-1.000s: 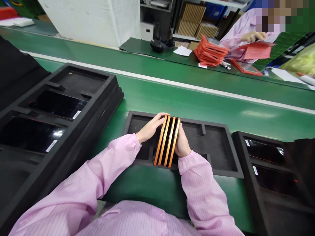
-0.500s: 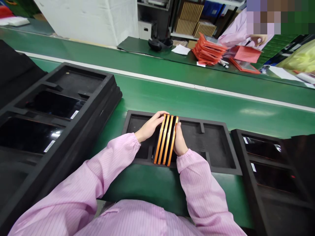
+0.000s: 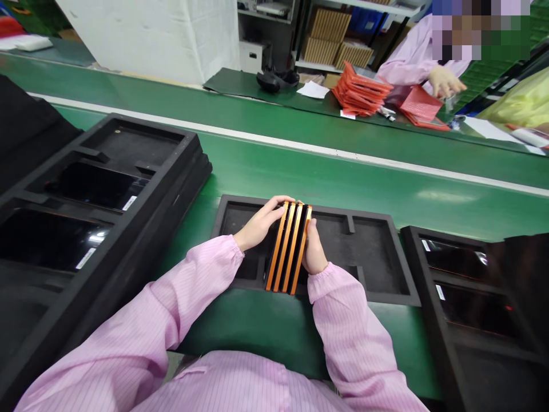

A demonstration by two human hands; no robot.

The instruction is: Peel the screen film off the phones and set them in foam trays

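Several flat black panels with orange edges [image 3: 283, 252] stand on edge, side by side, between my two hands. My left hand [image 3: 260, 224] grips the stack from its left side, with fingers over the far end. On the right side my right hand [image 3: 314, 247] presses against the outermost panel, its fingers mostly hidden behind the stack. Beneath them lies a black foam tray [image 3: 386, 252] with recessed compartments. The panels' faces are turned away, so I cannot tell exactly what devices they are.
Stacked black foam trays [image 3: 171, 189] at the left hold dark glossy panels [image 3: 51, 237]. Another foam tray [image 3: 446, 337] with labelled panels is at the right. Across the green bench [image 3: 360, 177], red pouches [image 3: 360, 91] lie near a co-worker's hand [image 3: 446, 82].
My hands hold the stack in nearly the same place; its near end has tipped slightly toward me. The co-worker's hand has moved above the red pouches, fingers spread.
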